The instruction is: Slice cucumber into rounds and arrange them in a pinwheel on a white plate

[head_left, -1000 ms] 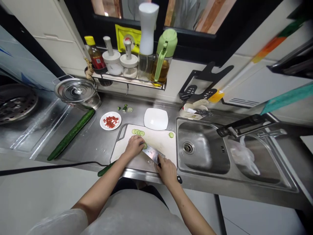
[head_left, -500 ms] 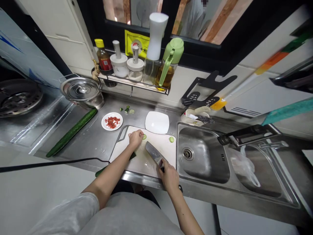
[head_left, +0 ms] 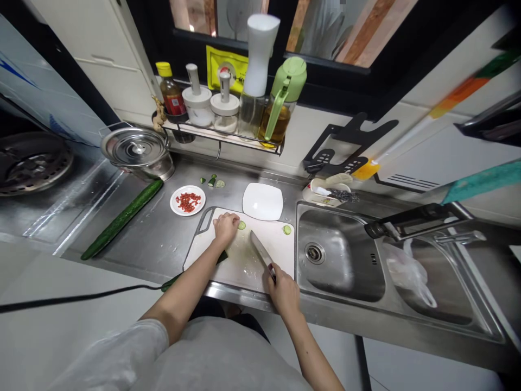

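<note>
Where the counter (head_left: 142, 239) meets the sink (head_left: 340, 255): cutting board (head_left: 240, 269), white plate (head_left: 262, 201) just behind
Knife (head_left: 261, 250): gripped by the right hand (head_left: 285, 290) over the board, tip pointing away and leftward
Left hand (head_left: 225, 227): fingers bunched beside a cucumber slice (head_left: 241, 225); cannot tell if holding anything
Left forearm (head_left: 189, 285): partly hides a dark green piece (head_left: 222, 257)
Whole cucumber (head_left: 124, 219): slanting away rightward, far end near the pot (head_left: 158, 167)

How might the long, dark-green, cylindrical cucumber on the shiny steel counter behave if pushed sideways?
The cucumber would probably roll, given its rounded sides and the smooth counter. It should move stiffly, judging by its thick, straight body.
</note>
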The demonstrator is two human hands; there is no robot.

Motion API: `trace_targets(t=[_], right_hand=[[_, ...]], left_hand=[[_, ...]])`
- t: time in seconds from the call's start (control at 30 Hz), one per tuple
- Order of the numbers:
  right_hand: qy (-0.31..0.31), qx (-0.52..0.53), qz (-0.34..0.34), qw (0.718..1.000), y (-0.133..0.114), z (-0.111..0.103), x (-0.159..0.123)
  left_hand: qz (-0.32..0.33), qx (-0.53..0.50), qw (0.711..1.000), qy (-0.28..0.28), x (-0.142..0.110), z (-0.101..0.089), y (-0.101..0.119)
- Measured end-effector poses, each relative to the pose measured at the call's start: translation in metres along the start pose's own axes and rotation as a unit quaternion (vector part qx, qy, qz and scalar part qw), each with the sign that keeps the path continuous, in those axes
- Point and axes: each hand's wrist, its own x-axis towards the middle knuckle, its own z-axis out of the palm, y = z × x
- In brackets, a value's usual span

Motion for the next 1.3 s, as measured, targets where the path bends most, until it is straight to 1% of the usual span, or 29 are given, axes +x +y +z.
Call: trace_targets(t=[0.1, 0.2, 0.33, 0.4, 0.47, 0.6, 0.77, 0.97, 1.3], right_hand=[[-0.022, 0.008, 0.010, 1.000, -0.002, -0.001, 0.001], [-0.045, 0.010, 0.011, 0.999, -0.006, -0.005, 0.002], [-0.072, 0.020, -0.018, 0.997, -0.016, -0.010, 0.002], [-0.089, 0.023, -0.039, 0.995, -0.024, -0.011, 0.000], [-0.107, 0.026, -0.067, 0.992, -0.034, -0.011, -0.003], [-0.118, 0.024, -0.116, 0.986, -0.051, -0.006, -0.011], [-0.110, 0.027, -0.136, 0.984, -0.063, -0.002, -0.018], [-0.119, 0.034, -0.138, 0.983, -0.068, -0.004, -0.021], [-0.142, 0.032, -0.147, 0.978, -0.067, -0.010, -0.020]], left_hand=[[0.002, -0.064, 0.996, 0.055, -0.017, -0.008, -0.013], [0.048, -0.088, 0.991, 0.093, -0.048, -0.017, -0.032], [0.124, -0.048, 0.986, 0.101, -0.091, -0.024, -0.056], [0.157, -0.033, 0.982, 0.101, -0.105, -0.025, -0.066], [0.188, -0.030, 0.977, 0.098, -0.113, -0.024, -0.073], [0.232, -0.030, 0.968, 0.087, -0.116, -0.022, -0.081], [0.256, -0.024, 0.964, 0.067, -0.115, -0.022, -0.083], [0.259, -0.021, 0.963, 0.067, -0.116, -0.021, -0.082], [0.260, -0.025, 0.963, 0.061, -0.115, -0.021, -0.083]])
